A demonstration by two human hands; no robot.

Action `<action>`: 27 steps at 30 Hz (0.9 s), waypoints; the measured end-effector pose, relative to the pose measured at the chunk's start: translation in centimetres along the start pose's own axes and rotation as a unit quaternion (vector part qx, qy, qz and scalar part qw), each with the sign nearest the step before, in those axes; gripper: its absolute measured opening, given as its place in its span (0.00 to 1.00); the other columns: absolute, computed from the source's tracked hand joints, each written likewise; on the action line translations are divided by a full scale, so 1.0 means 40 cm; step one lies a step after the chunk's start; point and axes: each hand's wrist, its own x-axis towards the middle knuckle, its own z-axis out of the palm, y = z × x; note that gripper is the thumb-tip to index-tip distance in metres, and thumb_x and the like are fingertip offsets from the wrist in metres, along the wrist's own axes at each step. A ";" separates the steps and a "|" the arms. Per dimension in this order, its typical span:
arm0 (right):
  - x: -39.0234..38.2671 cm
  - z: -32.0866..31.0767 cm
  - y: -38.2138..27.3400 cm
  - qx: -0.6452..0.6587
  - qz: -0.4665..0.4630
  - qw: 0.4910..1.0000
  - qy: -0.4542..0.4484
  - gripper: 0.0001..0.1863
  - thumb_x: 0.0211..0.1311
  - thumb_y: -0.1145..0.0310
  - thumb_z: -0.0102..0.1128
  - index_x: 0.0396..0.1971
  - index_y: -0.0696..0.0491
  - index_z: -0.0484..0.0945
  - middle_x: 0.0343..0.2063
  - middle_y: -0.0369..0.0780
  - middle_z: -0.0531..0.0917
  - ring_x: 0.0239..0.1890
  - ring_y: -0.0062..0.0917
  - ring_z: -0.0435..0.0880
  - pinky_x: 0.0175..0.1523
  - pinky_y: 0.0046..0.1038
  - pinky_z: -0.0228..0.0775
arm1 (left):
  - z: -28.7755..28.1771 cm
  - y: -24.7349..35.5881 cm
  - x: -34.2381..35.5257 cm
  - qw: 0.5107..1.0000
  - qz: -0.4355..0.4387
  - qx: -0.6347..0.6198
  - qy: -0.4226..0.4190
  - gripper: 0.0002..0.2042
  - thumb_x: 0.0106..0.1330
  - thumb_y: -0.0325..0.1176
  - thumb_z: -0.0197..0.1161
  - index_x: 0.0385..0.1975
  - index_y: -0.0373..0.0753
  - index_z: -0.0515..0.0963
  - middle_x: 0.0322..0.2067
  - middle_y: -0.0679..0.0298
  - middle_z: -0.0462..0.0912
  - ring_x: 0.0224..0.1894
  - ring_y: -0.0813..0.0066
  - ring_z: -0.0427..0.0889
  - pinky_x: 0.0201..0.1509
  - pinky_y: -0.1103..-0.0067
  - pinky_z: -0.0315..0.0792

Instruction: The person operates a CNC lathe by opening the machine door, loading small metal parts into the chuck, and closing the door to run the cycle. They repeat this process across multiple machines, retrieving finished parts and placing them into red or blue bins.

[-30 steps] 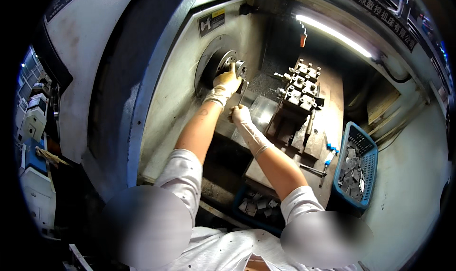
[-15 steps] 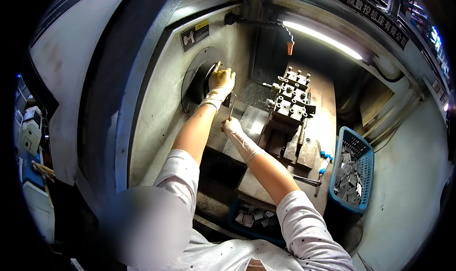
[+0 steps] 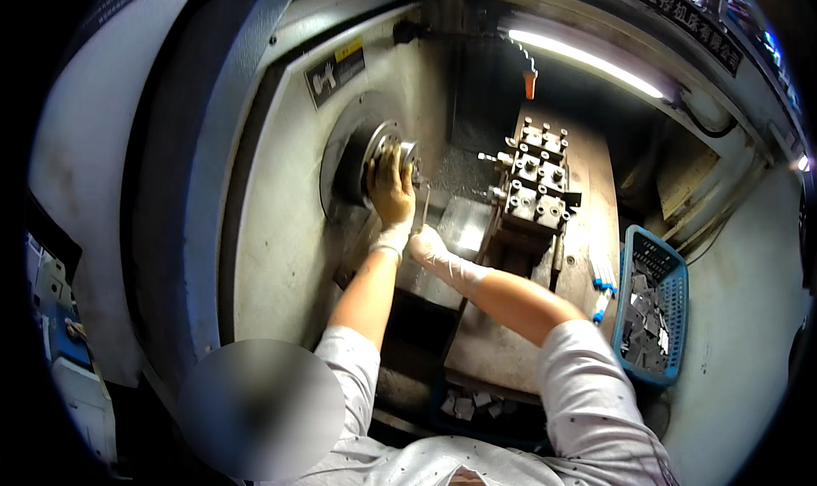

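My left hand (image 3: 391,188), in a yellowed work glove, lies with its fingers stretched up across the front of a dark round lathe chuck (image 3: 351,173). A shiny round metal part (image 3: 409,151) shows at the chuck's front, beside the fingertips. Just below and to the right, my gloved right hand (image 3: 427,248) is closed round the lower end of a thin hex key (image 3: 425,207). The key points upward toward the chuck; where its tip sits is hard to make out.
A tool post block (image 3: 536,180) with several bolts stands to the right. Beyond are white-and-blue sticks (image 3: 604,286) and a blue basket (image 3: 678,316) of metal pieces. More pieces (image 3: 477,403) lie below the bench. An orange-tipped hose (image 3: 529,84) hangs at the back.
My left hand has come down from the chuck's top edge to its front, fingers now stretched. The chuck face shows more. My right hand remains below with the hex key; its elbow sits farther right.
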 end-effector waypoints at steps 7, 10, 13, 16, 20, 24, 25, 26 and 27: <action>-0.099 -0.071 -0.131 0.354 0.166 0.914 -0.112 0.11 0.49 0.69 0.38 0.19 0.61 0.65 0.13 0.43 0.70 0.12 0.32 0.72 0.13 0.31 0.64 | 0.027 -0.006 0.069 0.991 0.013 0.064 -0.120 0.13 0.52 0.39 0.44 0.31 0.38 0.69 0.23 0.56 0.73 0.29 0.65 0.72 0.45 0.76 0.58; -0.084 -0.070 -0.148 0.317 0.201 0.914 -0.156 0.09 0.49 0.69 0.36 0.17 0.59 0.64 0.10 0.41 0.69 0.10 0.32 0.71 0.12 0.31 0.65 | 0.034 -0.009 0.107 0.964 0.022 0.109 -0.243 0.12 0.51 0.37 0.42 0.27 0.37 0.69 0.21 0.56 0.72 0.29 0.65 0.72 0.46 0.74 0.56; -0.052 -0.045 -0.118 0.280 0.154 0.937 -0.139 0.10 0.48 0.70 0.37 0.16 0.59 0.65 0.10 0.42 0.69 0.11 0.32 0.71 0.13 0.32 0.64 | 0.066 -0.053 0.111 0.970 0.106 0.053 -0.210 0.11 0.50 0.34 0.42 0.26 0.36 0.69 0.27 0.55 0.72 0.31 0.64 0.71 0.46 0.71 0.54; 0.051 0.049 0.027 0.276 0.172 0.933 -0.152 0.09 0.47 0.72 0.38 0.17 0.60 0.65 0.13 0.43 0.71 0.17 0.31 0.73 0.16 0.31 0.63 | 0.032 -0.019 0.090 0.976 -0.031 -0.093 -0.195 0.11 0.50 0.33 0.44 0.31 0.37 0.69 0.30 0.56 0.71 0.33 0.62 0.70 0.40 0.75 0.62; 0.021 0.096 0.028 0.095 0.050 0.987 0.119 0.06 0.42 0.74 0.42 0.22 0.59 0.66 0.18 0.44 0.73 0.19 0.31 0.72 0.26 0.27 0.63 | 0.012 -0.025 0.042 0.993 0.001 -0.098 -0.062 0.10 0.51 0.32 0.47 0.33 0.37 0.68 0.30 0.55 0.71 0.33 0.59 0.69 0.37 0.75 0.64; 0.017 0.084 -0.019 0.216 0.171 0.954 0.114 0.11 0.45 0.67 0.38 0.25 0.56 0.67 0.24 0.46 0.73 0.31 0.35 0.71 0.36 0.30 0.60 | 0.010 -0.011 0.011 0.987 -0.032 -0.154 -0.012 0.14 0.51 0.31 0.48 0.39 0.36 0.65 0.34 0.54 0.70 0.37 0.60 0.68 0.41 0.75 0.62; 0.017 0.072 -0.029 0.199 0.168 0.956 0.132 0.10 0.45 0.68 0.38 0.25 0.57 0.67 0.23 0.46 0.73 0.30 0.35 0.71 0.35 0.29 0.61 | 0.013 -0.011 0.008 0.985 -0.047 -0.167 -0.016 0.14 0.51 0.30 0.48 0.39 0.36 0.64 0.35 0.54 0.69 0.38 0.60 0.68 0.42 0.75 0.61; 0.010 0.061 -0.041 0.182 0.164 0.958 0.152 0.10 0.45 0.68 0.37 0.25 0.57 0.67 0.23 0.46 0.73 0.29 0.34 0.71 0.33 0.28 0.61 | 0.015 -0.013 0.007 0.984 -0.040 -0.171 -0.003 0.14 0.51 0.30 0.49 0.39 0.36 0.64 0.35 0.54 0.69 0.38 0.61 0.68 0.42 0.75 0.61; -0.017 0.061 -0.051 0.182 0.188 0.957 0.127 0.11 0.46 0.69 0.35 0.26 0.57 0.67 0.23 0.47 0.72 0.28 0.31 0.71 0.32 0.28 0.62 | 0.010 -0.014 0.002 0.986 -0.038 -0.164 0.005 0.14 0.51 0.30 0.49 0.38 0.36 0.65 0.35 0.54 0.69 0.37 0.61 0.69 0.41 0.75 0.62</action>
